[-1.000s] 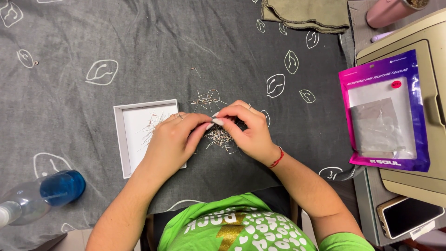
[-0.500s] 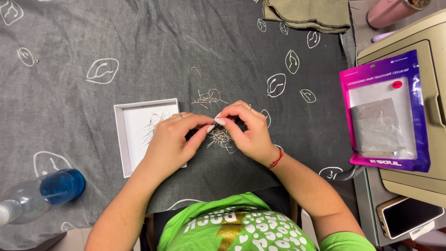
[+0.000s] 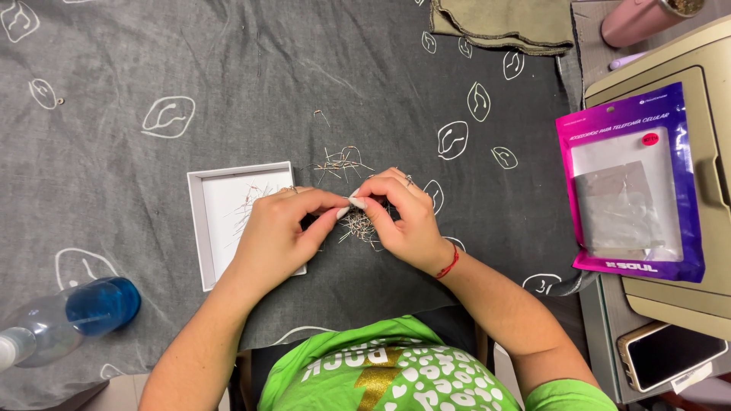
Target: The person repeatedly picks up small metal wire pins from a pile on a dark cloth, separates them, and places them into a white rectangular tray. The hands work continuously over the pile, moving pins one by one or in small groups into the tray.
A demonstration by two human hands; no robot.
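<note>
- Left hand (image 3: pixel 278 232) and right hand (image 3: pixel 403 217) meet fingertip to fingertip, pinching something tiny between them, likely one pin, too small to tell.
- Hardly any change over the last second: same pinch, same spot, so the fiddling goes on.
- Pin pile (image 3: pixel 359 224) lies right beneath the fingertips.
- More pins (image 3: pixel 339 161) just beyond; a few inside the white box (image 3: pixel 199 228).
- Blue bottle (image 3: pixel 68 316) well left.

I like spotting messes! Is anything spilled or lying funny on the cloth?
Yes. Thin metal pins lie scattered loose on the cloth beside the white box, with one stray pin off alone. The spray bottle lies on its side at the edge.
</note>
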